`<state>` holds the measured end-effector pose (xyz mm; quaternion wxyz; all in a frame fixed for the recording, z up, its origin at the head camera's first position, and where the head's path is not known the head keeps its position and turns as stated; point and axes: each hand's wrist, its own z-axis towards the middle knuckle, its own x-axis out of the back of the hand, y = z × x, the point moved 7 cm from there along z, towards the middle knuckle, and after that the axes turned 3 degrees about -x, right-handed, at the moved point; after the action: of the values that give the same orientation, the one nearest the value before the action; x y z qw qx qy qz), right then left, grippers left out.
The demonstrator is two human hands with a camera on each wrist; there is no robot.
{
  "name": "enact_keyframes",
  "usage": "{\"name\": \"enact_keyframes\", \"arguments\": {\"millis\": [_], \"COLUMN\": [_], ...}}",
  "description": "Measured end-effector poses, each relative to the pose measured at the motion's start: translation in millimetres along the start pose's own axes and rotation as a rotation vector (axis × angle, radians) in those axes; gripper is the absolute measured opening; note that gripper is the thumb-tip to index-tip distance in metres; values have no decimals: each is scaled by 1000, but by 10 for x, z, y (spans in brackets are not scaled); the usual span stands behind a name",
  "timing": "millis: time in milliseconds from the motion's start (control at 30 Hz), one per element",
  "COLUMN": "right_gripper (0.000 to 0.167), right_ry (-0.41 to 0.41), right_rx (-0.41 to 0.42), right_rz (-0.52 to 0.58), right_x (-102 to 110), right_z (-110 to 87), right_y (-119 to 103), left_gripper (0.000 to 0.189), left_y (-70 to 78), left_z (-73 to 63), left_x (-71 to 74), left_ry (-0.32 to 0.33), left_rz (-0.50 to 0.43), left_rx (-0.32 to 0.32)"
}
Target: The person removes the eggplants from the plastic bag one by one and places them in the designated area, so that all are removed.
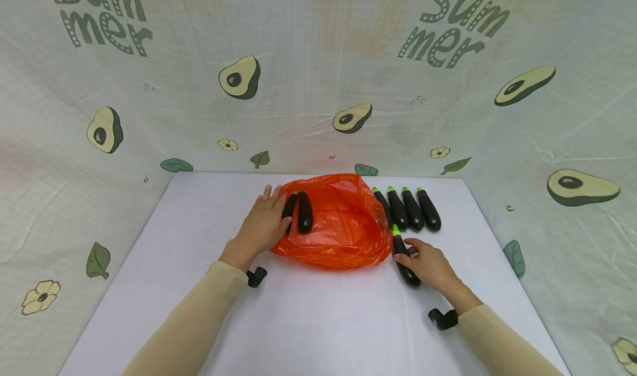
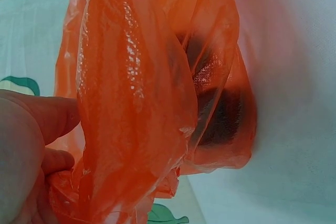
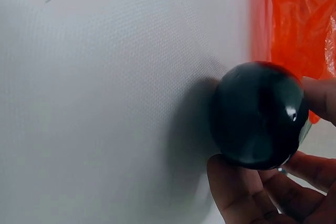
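Just behind my bare left hand point(image 1: 262, 221) a stubby black gadget point(image 1: 256, 277) sticks out on the thumb side by a long, plain, light tan left sleeve point(image 1: 189, 320), and just behind my bare right hand point(image 1: 432, 262) there's another stubby black gadget point(image 1: 444, 319) and a matching light tan right sleeve point(image 1: 497, 337).

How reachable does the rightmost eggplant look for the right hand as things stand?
Probably not to grasp: the right hand holds another eggplant. Otherwise the way looks free, with nothing visible between that hand and the rightmost eggplant.
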<state>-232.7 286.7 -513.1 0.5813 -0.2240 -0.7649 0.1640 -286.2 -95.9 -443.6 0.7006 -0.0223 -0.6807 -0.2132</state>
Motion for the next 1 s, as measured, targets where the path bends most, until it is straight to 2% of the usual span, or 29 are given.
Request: {"name": "enact_keyframes", "arguments": {"millis": [400, 767, 1000], "right_gripper": [67, 67, 66], "right_ry": [62, 210, 232], "right_rx": [22, 139, 194], "right_rz": [1, 24, 46], "right_x": [56, 164, 213], "right_z": [4, 20, 40], "right_y": [-32, -212, -417], "left_gripper": [73, 73, 72], "left_y": [10, 26, 37], "left_z": [-17, -27, -28], "left_x": [5, 14, 18], "left_ry": [-7, 3, 0], "left_rz": [2, 3, 8], "left_rx": [7, -2, -9]}}
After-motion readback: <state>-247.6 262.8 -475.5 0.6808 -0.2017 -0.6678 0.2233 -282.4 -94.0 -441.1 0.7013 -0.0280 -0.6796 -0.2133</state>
